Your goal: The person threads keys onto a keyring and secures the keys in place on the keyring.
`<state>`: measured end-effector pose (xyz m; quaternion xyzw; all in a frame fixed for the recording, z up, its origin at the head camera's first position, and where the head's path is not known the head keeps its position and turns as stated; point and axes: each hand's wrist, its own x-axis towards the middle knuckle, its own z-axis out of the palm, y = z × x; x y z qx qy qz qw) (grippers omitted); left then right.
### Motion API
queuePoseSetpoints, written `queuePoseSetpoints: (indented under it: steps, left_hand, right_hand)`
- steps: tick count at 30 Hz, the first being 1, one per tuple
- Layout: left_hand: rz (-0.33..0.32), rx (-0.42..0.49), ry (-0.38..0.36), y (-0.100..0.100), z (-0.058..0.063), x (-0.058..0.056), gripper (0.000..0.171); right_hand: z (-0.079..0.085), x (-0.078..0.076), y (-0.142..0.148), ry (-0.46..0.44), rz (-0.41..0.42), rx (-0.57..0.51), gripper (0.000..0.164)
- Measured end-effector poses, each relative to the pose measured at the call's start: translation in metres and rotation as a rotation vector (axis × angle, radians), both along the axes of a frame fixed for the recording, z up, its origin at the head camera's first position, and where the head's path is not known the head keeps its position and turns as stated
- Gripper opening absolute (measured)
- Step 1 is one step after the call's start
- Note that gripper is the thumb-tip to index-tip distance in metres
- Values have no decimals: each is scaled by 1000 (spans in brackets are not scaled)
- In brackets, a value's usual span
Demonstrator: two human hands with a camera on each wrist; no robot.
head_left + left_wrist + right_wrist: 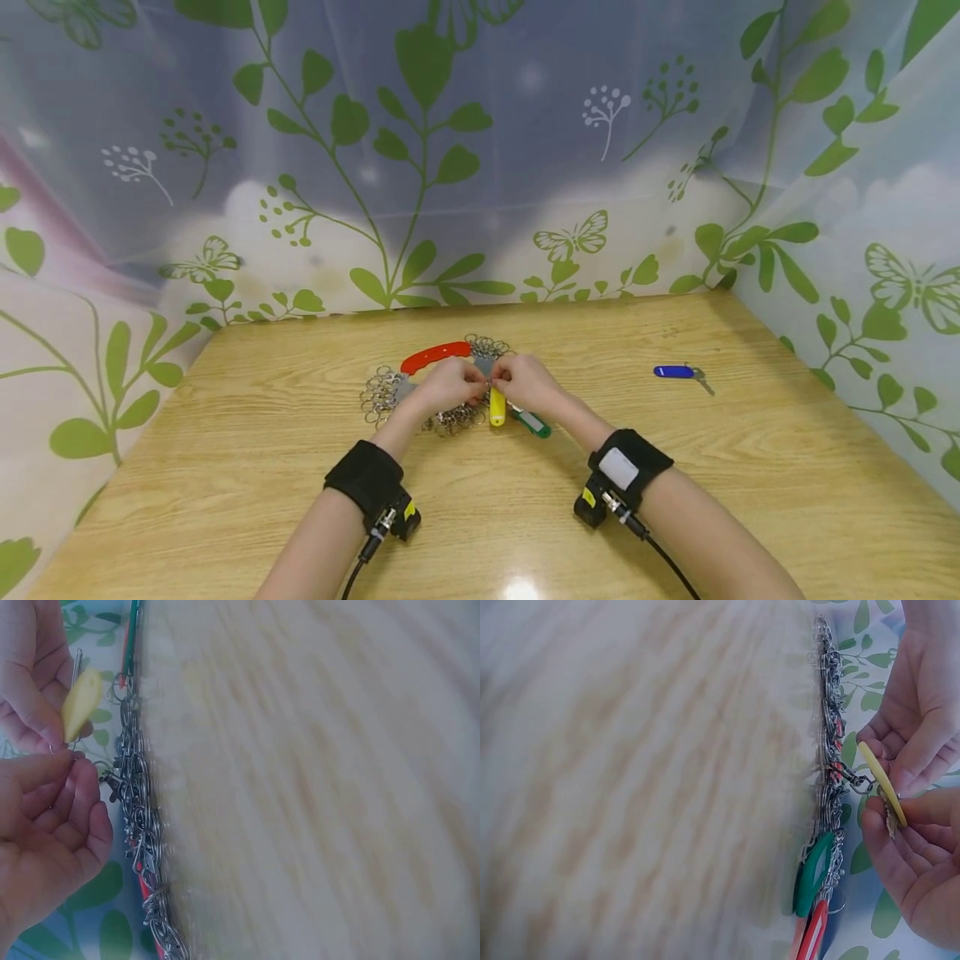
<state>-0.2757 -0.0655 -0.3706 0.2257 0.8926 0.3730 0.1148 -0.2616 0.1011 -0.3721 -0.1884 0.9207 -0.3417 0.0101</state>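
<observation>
At the table's centre lies a red handle (pixel 435 357) with dense bunches of metal clasps and rings (pixel 384 396). Both hands meet at its right side around a yellow key tag (pixel 497 408) with a key (pixel 890 817). My left hand (pixel 453 385) pinches a small metal ring at the tag's end, seen in the left wrist view. My right hand (pixel 527 383) grips the tag and key between thumb and fingers. Close to the tag, a clasp (pixel 847 776) reaches out from the bunch. Beside the right hand lies a green key tag (pixel 532 422).
A blue key tag (pixel 673 372) with a key lies apart on the wooden table (pixel 480 517), to the right. A red tag (pixel 814 930) hangs near the green one in the right wrist view. Leaf-patterned curtains (pixel 480 167) border the table.
</observation>
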Motion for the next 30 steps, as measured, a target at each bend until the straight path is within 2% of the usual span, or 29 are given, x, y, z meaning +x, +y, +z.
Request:
queuePoseSetpoints:
  steps: [9, 15, 21, 26, 30]
  left_hand:
    - [44, -19, -8, 1, -1, -1, 16]
    - [53, -4, -13, 1, 0, -2, 17]
    - [95, 10, -38, 2, 2, -2, 17]
    - [112, 16, -40, 2, 1, -2, 17]
    - [79, -10, -22, 2, 0, -1, 16]
  right_hand:
    - [-2, 0, 0, 19, 23, 1, 8]
    - [1, 2, 0, 89, 69, 50, 7]
    - [3, 2, 1, 122, 99, 83, 8]
    - [1, -1, 3, 56, 96, 16, 9]
    - [-2, -2, 5, -7, 66, -39, 9]
